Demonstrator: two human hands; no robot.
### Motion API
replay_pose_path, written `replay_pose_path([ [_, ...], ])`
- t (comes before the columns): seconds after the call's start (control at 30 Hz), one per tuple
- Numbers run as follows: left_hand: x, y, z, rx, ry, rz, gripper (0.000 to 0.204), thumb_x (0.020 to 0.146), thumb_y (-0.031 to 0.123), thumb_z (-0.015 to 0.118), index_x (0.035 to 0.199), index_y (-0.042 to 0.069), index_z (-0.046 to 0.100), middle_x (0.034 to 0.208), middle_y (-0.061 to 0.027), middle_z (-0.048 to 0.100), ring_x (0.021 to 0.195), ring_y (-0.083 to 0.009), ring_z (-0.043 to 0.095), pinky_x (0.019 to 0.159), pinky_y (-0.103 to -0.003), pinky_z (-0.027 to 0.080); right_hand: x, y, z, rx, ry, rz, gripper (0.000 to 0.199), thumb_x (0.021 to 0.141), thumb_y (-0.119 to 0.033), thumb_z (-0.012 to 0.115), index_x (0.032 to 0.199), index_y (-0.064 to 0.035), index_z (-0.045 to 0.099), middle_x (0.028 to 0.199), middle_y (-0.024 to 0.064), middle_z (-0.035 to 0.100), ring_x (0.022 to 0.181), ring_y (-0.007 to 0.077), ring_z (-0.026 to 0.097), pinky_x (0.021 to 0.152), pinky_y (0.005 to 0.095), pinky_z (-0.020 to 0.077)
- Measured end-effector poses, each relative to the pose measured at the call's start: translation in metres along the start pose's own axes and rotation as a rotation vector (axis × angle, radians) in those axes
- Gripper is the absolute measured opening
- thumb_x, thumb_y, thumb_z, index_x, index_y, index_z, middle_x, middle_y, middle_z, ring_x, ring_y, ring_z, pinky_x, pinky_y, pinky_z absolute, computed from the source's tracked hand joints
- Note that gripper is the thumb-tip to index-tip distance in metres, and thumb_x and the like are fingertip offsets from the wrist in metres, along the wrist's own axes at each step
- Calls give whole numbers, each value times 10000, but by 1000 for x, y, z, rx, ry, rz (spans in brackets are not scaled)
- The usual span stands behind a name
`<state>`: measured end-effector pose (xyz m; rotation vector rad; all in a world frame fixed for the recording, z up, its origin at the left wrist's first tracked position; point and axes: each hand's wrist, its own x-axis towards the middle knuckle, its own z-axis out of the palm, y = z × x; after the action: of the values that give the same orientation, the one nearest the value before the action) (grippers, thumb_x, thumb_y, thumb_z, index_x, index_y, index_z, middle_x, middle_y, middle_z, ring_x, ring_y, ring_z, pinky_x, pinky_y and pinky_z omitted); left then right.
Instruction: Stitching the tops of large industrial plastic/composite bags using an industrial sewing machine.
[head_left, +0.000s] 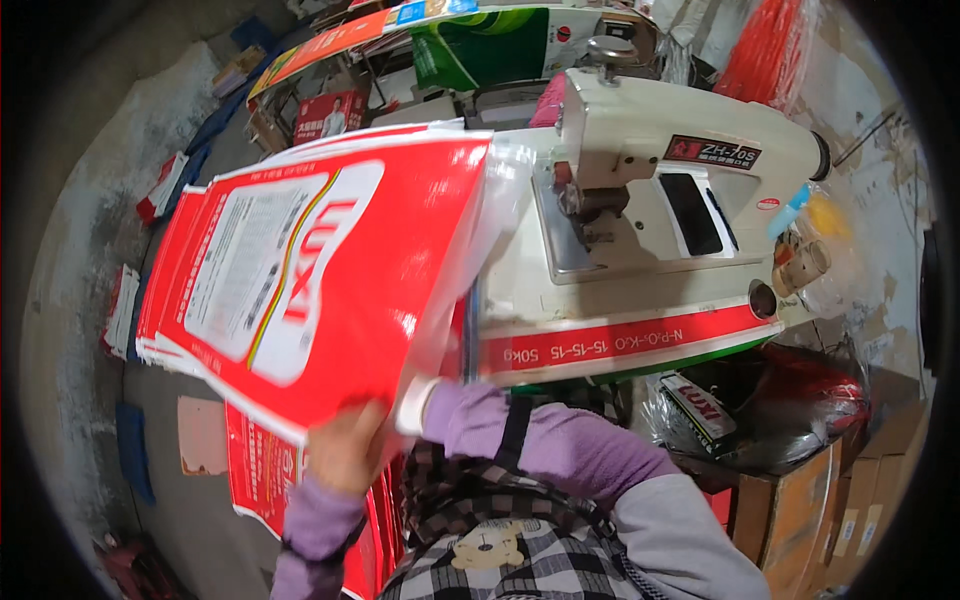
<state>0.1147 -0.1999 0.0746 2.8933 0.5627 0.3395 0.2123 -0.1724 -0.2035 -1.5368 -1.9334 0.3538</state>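
Note:
A red-and-white printed plastic sack (390,270) with a clear plastic liner (462,265) along its right side lies on top of a pile of matching sacks at the left. My left hand (345,447) has its fingers closed on the sack's near edge. At the near right corner, beside the liner, my right hand (410,405) shows only as a pale, blurred patch past the purple sleeve; its fingers are hidden. Just right of the liner stands a cream industrial sewing machine (600,125), its needle area close to the sack.
On the machine bed lies a dark phone (690,215). Thread cones (802,266) stand at its right end. Wrapped packages (700,410) and cardboard boxes (800,500) sit at the lower right. More red sacks (255,460) hang below the pile. Red plastic strands (765,50) hang at the back.

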Motion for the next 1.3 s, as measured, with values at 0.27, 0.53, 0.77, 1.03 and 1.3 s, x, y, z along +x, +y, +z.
replay_pose_path([
  [0.27, -164, -12, -65, 207, 53, -356, 243, 644, 45, 708, 885, 77, 695, 553, -127, 533, 479, -304, 543, 452, -395, 397, -32, 80, -200, 111, 763, 678, 230, 793, -269, 657, 818, -43, 695, 722, 138, 641, 788, 335, 633, 752, 402, 500],
  [0.53, -153, -19, -57, 89, 331, -490, 40, 773, 37, 626, 802, 11, 634, 709, -159, 532, 598, -298, 533, 564, -362, 420, -49, 2, -247, -512, 1043, 428, 286, 764, -209, 716, 1036, -135, 671, 880, 73, 653, 985, 249, 622, 869, 368, 477],
  [0.77, -172, -50, -55, 109, 157, -457, 189, 677, 109, 757, 799, 42, 630, 563, -139, 519, 480, -284, 523, 472, -350, 392, -49, 58, -238, 26, 543, 569, 211, 717, -127, 641, 925, -113, 677, 750, 124, 658, 723, 299, 645, 710, 379, 497],
  [1.03, -251, -104, -37, -53, 305, -611, 157, 867, 226, 610, 922, 98, 683, 700, -59, 612, 619, -198, 604, 536, -319, 447, 14, 18, -286, -579, 319, -269, 232, 735, -127, 578, 965, -100, 592, 1247, 58, 532, 1184, 292, 453, 971, 491, 356],
  [1.3, 128, -280, -182, -231, 559, -412, 430, 845, 312, 506, 1188, 59, 565, 1095, -120, 627, 931, -265, 637, 817, -381, 524, -17, -167, -260, 437, 434, -221, 299, 835, -167, 528, 1073, -16, 631, 679, 29, 597, 589, 221, 595, 550, 399, 482],
])
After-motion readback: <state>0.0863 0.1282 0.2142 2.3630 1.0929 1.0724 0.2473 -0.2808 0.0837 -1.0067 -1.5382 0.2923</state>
